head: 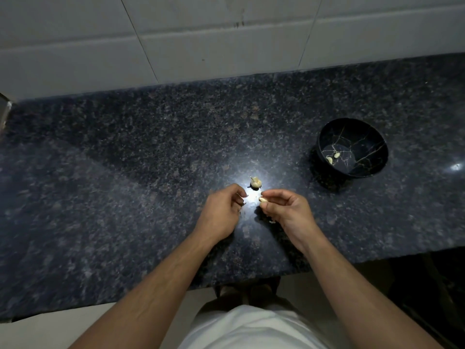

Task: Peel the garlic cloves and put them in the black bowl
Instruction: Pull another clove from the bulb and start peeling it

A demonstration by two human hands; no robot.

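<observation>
Both hands hover close together over the dark speckled tabletop, near its front edge, with a small gap between their fingertips. The right hand pinches a pale garlic clove between thumb and curled fingers, the clove sticking out toward the left hand. The left hand has its fingers curled inward with the tips pointing at the clove; whether it holds a scrap of skin or nothing at all cannot be told, since a bright glare on the stone washes out that spot.

Just beyond the fingertips of both hands, in the middle of that glare, sits the rest of the garlic bulb, standing on the tabletop and apart from either hand. Just below the right hand, near its heel, a small pale scrap lies on the stone; it is too small to say what it is.

Well off to the right of the right hand and farther from the person stands the black bowl, glossy, with thin light veins across its inside. Two pale cloves lie close together on its bottom, on the side nearest the hands.

Beyond the hands, a wall of light tiles rises behind the tabletop. Beneath the forearms, at the bottom edge, a white garment on the person shows.
</observation>
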